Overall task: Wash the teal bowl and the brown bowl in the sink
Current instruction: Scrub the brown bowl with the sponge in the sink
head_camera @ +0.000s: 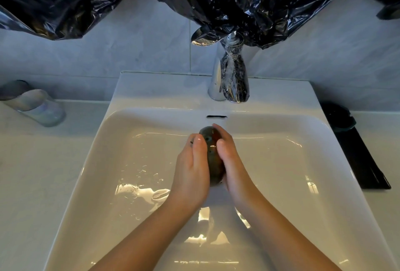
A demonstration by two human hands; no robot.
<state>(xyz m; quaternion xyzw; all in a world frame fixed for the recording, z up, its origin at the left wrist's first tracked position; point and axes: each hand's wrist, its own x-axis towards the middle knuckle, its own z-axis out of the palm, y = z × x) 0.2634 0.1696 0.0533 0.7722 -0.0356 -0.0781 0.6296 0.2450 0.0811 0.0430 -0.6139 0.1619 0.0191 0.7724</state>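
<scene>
Brown bowl point(213, 158) between both clasping hands

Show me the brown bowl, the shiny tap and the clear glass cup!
Brown glazed bowl point(213, 156), head view, its outer side between the hands.
Shiny chrome tap point(234, 80), head view, its spout.
Clear glass cup point(41, 109), head view, its side wall.

**Hidden and cut off at the sink**

The brown bowl point(213, 156) stands on edge between the hands, so its inside and most of its wall are covered. Black plastic sheeting point(238, 0) hides the wall above the tap and runs off the top edge. Both forearms leave the bottom edge. The dark object point(341, 117) on the right of the bench is too dim to identify.
</scene>
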